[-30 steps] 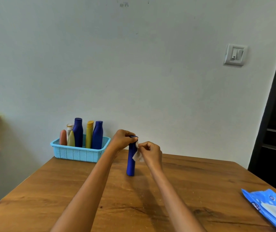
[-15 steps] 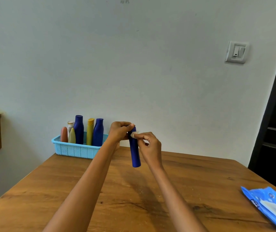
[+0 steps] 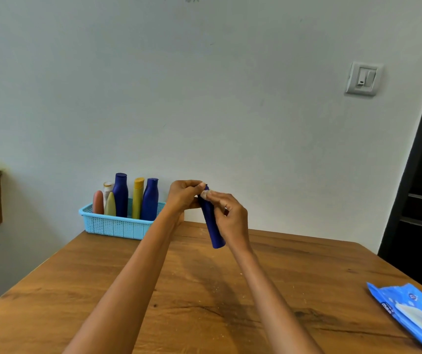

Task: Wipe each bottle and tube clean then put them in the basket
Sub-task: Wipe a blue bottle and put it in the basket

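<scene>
Grip: our left hand (image 3: pixel 183 196) curls round the top end of the dark blue tube (image 3: pixel 212 224), thumb and fingers closed on the cap area. Our right hand (image 3: pixel 231 219) pinches a small white wipe (image 3: pixel 204 194) against the tube just below the left fingertips, palm lying along the tube body. Tube is off the table (image 3: pixel 204 302), tilted, lower end toward us and to the right.

Handling (est.): tube looks light, rigid plastic w/ smooth glossy skin, so prob. slippery once damp. Best hold is at the cap end or round mid-body w/ full finger wrap, not a tip pinch. Unlikely to break if dropped, but it would roll.

Outward: light blue basket (image 3: pixel 118 226) stands at the far left edge of the table, well apart from the hands, holding several upright bottles. Blue wipes pack (image 3: pixel 409 312) lies near right.
</scene>
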A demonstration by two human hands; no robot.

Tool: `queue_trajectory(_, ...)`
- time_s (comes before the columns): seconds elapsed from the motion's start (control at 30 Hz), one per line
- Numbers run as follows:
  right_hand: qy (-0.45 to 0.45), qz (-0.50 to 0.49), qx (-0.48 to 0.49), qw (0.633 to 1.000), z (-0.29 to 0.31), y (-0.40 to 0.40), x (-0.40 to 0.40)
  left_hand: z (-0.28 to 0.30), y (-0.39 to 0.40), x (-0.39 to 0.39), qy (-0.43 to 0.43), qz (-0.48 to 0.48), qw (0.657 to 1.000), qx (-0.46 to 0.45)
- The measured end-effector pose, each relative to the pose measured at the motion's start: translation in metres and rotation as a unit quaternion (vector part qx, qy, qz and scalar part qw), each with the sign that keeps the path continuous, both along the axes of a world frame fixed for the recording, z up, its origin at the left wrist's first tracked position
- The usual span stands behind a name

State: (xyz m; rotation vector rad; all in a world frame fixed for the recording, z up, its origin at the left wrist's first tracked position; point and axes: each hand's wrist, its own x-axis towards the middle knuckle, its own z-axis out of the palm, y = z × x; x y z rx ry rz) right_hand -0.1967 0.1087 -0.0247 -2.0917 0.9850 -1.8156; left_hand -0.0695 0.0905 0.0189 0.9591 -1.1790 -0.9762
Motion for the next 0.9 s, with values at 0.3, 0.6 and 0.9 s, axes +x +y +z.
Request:
queue_trajectory(0.3, -0.026, -0.051, 0.057, 0.997, -0.005, -0.004, -0.018, 0.000, 0.001, 0.010, -0.009, 0.004, 1.000, -0.002)
queue_trajectory(0.6, 0.138, -0.049, -0.106, 0.983, 0.001, -0.002, -0.007, 0.006, 0.004, 0.001, 0.031, 0.008, 0.999, -0.021)
queue_trajectory(0.9, 0.164, -0.053, -0.123, 0.977, -0.020, -0.002, -0.013, -0.005, -0.005, 0.013, 0.112, 0.040, 0.993, 0.001)
